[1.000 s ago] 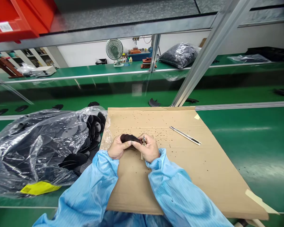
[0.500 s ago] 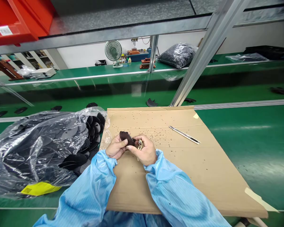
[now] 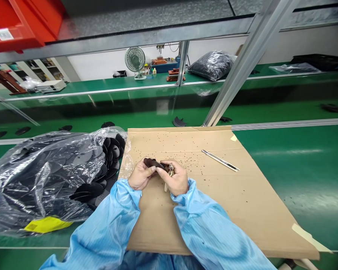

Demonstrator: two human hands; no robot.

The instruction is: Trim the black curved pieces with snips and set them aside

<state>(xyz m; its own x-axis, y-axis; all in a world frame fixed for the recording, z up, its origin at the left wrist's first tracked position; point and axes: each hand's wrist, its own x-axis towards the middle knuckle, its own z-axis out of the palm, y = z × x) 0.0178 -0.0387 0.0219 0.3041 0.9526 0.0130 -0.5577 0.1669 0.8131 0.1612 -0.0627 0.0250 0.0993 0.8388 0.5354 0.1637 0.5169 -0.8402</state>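
Observation:
My left hand is closed on the left end of a dark, curved plastic piece, which I see nearly edge-on. Curled at the right end of that piece, my right hand holds what look like small nippers. Metal shows between its fingers, and a pale handle sticks out below. The fingers hide most of the tool, and I cannot tell whether its jaws touch the piece. Both hands are over a cardboard sheet sprinkled with tiny dark bits.
Left of the cardboard lies a clear plastic bag of dark rounded pieces, with a yellow label. A utility knife rests on the cardboard's right side. A metal post rises behind, and a red bin hangs upper left.
The dark piece has been tilted from showing its broad face to nearly edge-on. Both hands have shifted slightly right, and more of the pale handle shows below the right hand.

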